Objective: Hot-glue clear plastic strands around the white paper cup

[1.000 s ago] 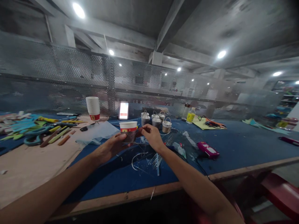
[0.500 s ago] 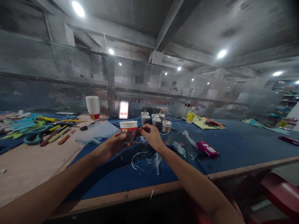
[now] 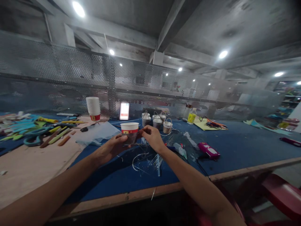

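Here, left hand (image 3: 114,142): pinching cup (image 3: 129,128) at eight o'clock
Right hand (image 3: 151,135): at cup's three o'clock; pinch unclear

The worktop (image 3: 240,141) is deep blue with a tan front edge; the board (image 3: 35,166) over its left end is pinkish beige. Above its middle, the cup (image 3: 129,133) shows a white rim, a red band with yellow marks and mottled grey-brown below. Along the back edge: a white cup stack (image 3: 93,107), red-banded at the bottom; small buckets (image 3: 157,122) in white, grey and brown; a yellow-labelled bottle (image 3: 192,117). The device (image 3: 208,150) right of centre is magenta, patched white.
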{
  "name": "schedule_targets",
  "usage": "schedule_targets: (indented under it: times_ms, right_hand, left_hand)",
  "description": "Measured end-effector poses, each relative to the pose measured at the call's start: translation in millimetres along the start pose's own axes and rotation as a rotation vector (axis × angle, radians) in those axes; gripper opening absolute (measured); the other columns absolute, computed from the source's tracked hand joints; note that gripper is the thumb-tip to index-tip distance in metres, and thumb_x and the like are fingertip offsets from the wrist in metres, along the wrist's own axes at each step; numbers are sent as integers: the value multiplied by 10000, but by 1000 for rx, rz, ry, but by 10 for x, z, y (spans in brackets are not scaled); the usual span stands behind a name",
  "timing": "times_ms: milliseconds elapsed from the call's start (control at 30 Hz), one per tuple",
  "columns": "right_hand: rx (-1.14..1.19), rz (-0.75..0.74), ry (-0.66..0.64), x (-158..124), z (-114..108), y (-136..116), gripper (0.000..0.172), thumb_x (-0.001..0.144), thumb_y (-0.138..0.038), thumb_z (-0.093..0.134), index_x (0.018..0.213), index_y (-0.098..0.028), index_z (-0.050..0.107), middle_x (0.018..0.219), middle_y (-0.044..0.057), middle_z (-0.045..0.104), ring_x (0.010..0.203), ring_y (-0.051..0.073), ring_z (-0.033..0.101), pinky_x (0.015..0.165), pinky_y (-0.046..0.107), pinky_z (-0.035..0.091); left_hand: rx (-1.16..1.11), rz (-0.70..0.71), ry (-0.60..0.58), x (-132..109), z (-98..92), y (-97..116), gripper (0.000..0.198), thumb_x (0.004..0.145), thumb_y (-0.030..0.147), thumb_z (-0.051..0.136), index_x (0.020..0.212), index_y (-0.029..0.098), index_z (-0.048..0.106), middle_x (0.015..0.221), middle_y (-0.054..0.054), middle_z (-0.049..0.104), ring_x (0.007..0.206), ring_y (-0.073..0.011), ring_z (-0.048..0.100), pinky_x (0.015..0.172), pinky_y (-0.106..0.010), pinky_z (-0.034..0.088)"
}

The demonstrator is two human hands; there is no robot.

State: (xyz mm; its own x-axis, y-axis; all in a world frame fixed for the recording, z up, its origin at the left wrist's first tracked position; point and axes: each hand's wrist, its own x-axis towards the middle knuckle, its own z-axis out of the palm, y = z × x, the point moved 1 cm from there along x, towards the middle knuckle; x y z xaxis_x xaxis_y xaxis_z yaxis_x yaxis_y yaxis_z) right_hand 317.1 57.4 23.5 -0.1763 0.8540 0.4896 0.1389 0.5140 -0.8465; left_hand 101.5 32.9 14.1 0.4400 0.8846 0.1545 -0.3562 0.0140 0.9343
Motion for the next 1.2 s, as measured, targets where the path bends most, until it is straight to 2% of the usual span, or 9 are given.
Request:
schedule_targets:
  times_ms: [200,500,700,967,1200]
  right_hand:
    - [11,15,-7,-10,-4,2,322,914,-529,755,857,-223,670,835,26,791,841,232,771,835,342,598]
    - [-24,15,3,-5,-1,9,309,911,-517,743,850,-222,674,822,20,778,830,227,760,816,331,582]
    - [-4,-12,9,3,-5,37,359,883,-563,765,838,-217,684,809,23,769,816,231,749,800,336,571]
    - [-28,16,17,16,4,64,343,896,-556,755,836,-227,679,808,12,772,812,226,754,804,332,575]
    - [32,32,-6,-2,8,22,344,893,-564,764,842,-235,677,810,19,785,827,235,774,826,342,592]
  left_hand:
    - [11,2,-32,-3,35,25,533,869,390,877,1356,188,802,1383,-174,802,1391,-377,648,1070,-442,527]
    - [22,2,-2,4,-2,8,473,867,382,875,1291,175,837,1380,-186,803,1311,-383,700,1063,-457,536]
    - [22,-11,-56,0,7,11,471,911,394,828,1335,190,817,1407,-182,793,1400,-400,660,1103,-466,513]
    - [46,-15,-17,23,-29,-22,479,897,413,841,1323,196,817,1426,-201,778,1378,-395,674,1098,-476,512]
    - [33,-29,-43,33,-48,-23,496,893,427,843,1328,190,819,1431,-197,775,1400,-389,654,1092,-458,512]
